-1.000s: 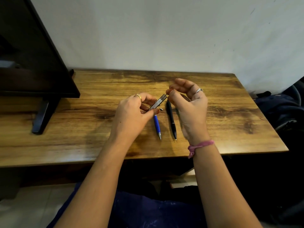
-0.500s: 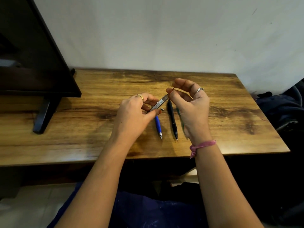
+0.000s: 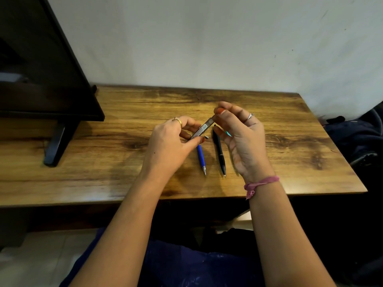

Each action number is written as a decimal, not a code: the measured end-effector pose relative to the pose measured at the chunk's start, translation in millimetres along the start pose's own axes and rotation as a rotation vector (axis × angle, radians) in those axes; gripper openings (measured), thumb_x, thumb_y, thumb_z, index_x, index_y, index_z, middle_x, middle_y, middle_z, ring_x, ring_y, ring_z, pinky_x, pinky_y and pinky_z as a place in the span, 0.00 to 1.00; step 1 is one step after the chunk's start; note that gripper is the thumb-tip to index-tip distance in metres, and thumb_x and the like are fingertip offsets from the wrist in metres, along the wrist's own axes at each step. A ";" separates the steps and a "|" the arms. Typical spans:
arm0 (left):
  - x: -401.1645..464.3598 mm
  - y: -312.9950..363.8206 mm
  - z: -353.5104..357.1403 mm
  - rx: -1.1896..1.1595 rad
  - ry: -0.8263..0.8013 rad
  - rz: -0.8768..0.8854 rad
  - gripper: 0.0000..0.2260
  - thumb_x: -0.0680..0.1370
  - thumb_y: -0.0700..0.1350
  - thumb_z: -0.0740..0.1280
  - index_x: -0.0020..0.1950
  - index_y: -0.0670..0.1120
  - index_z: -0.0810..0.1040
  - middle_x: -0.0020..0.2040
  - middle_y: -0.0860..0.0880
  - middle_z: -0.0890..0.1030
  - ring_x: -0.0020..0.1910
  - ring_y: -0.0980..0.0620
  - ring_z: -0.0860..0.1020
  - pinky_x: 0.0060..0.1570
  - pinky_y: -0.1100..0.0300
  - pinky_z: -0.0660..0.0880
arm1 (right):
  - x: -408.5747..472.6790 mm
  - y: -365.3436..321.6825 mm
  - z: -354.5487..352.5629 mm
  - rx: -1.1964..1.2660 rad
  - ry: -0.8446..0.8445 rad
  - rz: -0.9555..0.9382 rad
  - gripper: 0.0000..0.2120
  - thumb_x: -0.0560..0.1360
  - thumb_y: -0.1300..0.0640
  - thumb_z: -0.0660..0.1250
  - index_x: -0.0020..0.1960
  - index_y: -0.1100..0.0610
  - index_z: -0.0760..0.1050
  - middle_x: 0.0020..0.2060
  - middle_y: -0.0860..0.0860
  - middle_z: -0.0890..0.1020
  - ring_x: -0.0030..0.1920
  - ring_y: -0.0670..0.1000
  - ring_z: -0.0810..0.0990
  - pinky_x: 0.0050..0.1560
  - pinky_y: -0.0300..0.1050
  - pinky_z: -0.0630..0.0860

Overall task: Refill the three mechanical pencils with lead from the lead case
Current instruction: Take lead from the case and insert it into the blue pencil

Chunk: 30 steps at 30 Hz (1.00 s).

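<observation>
My left hand (image 3: 167, 146) grips the lower part of a slim lead case (image 3: 202, 128), which tilts up to the right above the wooden table (image 3: 103, 166). My right hand (image 3: 244, 139) pinches the case's upper end between thumb and forefinger; whether a lead sits between them cannot be seen. Below the hands a blue mechanical pencil (image 3: 201, 157) and a black mechanical pencil (image 3: 219, 151) lie side by side, tips toward me. Only a sliver of a teal pencil (image 3: 228, 133) shows behind my right palm. A small white and black cap (image 3: 206, 137) lies by the blue pencil's top.
A dark monitor (image 3: 41, 79) on a black stand (image 3: 55, 146) fills the table's left end. A white wall runs along the back edge. A dark bag (image 3: 360, 139) sits just off the right edge. The front edge is close to my lap.
My right hand's fingers, which were lifted slightly off the case half a second ago, have come back down onto its upper end. The left hand and the pencils stay put.
</observation>
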<state>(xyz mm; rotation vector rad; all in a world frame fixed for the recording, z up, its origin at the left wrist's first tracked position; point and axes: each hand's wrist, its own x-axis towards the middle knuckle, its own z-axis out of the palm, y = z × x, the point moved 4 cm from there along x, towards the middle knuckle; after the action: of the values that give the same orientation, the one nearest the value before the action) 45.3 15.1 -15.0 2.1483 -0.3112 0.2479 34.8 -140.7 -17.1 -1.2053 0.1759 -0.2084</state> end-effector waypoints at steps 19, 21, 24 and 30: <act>4.5 -2.4 9.6 -0.181 -0.092 -0.046 0.17 0.68 0.41 0.77 0.50 0.58 0.77 0.40 0.59 0.80 0.39 0.62 0.79 0.38 0.71 0.75 | 0.3 -10.9 0.1 -0.165 -0.011 -0.183 0.11 0.75 0.69 0.68 0.54 0.57 0.79 0.42 0.50 0.85 0.46 0.53 0.85 0.45 0.45 0.81; 4.3 -4.4 11.7 -0.243 -0.110 -0.074 0.19 0.68 0.41 0.77 0.48 0.61 0.76 0.40 0.58 0.79 0.39 0.63 0.79 0.41 0.69 0.76 | 0.0 -9.5 2.2 -0.140 -0.016 -0.169 0.11 0.75 0.69 0.67 0.54 0.58 0.79 0.42 0.50 0.85 0.45 0.53 0.85 0.44 0.44 0.81; 4.3 -6.5 14.3 -0.371 -0.157 -0.135 0.19 0.70 0.38 0.75 0.48 0.61 0.75 0.40 0.58 0.76 0.37 0.64 0.77 0.41 0.68 0.75 | -1.8 -9.8 6.4 -0.119 -0.036 -0.151 0.11 0.75 0.69 0.67 0.54 0.58 0.79 0.43 0.51 0.84 0.45 0.52 0.85 0.42 0.42 0.80; 1.9 -3.2 20.0 -0.625 -0.249 -0.232 0.17 0.74 0.31 0.67 0.51 0.54 0.73 0.49 0.50 0.79 0.40 0.59 0.77 0.37 0.67 0.73 | -4.8 -9.4 10.7 -0.119 -0.074 -0.147 0.11 0.75 0.70 0.68 0.54 0.58 0.79 0.43 0.52 0.85 0.46 0.51 0.85 0.43 0.42 0.81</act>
<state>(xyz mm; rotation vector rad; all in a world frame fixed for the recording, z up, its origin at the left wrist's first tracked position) 49.2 0.1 -28.1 1.5717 -0.2377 -0.2300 32.1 -133.0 -4.5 -1.3432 0.0358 -0.2842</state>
